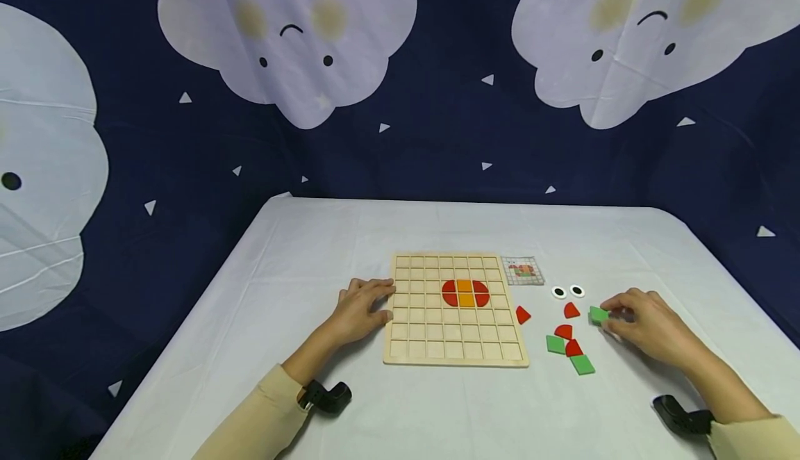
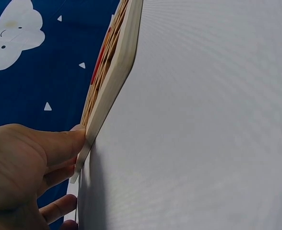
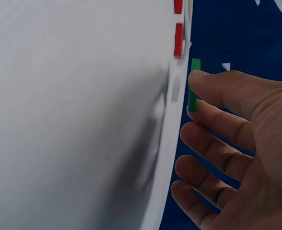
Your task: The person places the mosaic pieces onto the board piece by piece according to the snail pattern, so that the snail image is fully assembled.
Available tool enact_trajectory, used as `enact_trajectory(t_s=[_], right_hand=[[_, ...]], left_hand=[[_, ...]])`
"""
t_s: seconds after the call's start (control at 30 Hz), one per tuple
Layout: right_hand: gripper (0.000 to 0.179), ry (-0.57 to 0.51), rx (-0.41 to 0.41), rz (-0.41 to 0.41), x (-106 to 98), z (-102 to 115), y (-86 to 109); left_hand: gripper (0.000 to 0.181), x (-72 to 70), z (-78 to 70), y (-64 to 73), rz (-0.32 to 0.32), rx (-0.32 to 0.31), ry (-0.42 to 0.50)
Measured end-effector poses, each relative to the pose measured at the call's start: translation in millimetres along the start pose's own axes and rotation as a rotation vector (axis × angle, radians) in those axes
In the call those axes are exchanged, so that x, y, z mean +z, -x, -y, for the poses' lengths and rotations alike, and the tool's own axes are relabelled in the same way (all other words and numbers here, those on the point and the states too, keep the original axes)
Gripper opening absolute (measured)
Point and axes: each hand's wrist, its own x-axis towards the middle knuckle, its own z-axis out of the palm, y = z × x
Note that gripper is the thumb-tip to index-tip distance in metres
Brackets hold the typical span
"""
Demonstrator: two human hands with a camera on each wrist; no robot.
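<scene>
My right hand (image 1: 650, 324) pinches a green tile (image 1: 598, 315) between thumb and index finger. In the right wrist view that tile (image 3: 194, 86) stands edge-on above the white table, the other fingers loosely bent below it. At the wooden grid board (image 1: 453, 349), my left hand (image 1: 361, 310) touches the left edge with its thumb and fingertips spread apart. The left wrist view has the thumb (image 2: 66, 143) against the board's side. Red quarter-round pieces (image 1: 449, 293) flank orange squares (image 1: 465, 293) in the grid, forming a rounded shape.
Right of the board lie loose red pieces (image 1: 571, 310), two green tiles (image 1: 555, 344) and two eye pieces (image 1: 559, 292). A small picture card (image 1: 522, 271) touches the board's upper right side. Behind the white table (image 1: 350, 231) hangs a dark blue cloth with clouds.
</scene>
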Motion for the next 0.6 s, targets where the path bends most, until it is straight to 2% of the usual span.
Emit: enact_trajectory(t_s=[0.17, 0.37, 0.6], right_hand=[[0.025, -0.024, -0.02, -0.004, 0, 24, -7.0], [0.026, -0.042, -0.06, 0.044, 7, 62, -20.4], [0.02, -0.063, -0.178, 0.05, 23, 102, -34.9]], left_hand=[[0.046, 0.3, 0.9, -0.5, 0.0, -0.004, -0.005], [0.047, -0.2, 0.6, -0.4, 0.002, 0.001, -0.003], [0.047, 0.1, 0.3, -1.0, -0.004, 0.007, -0.007]])
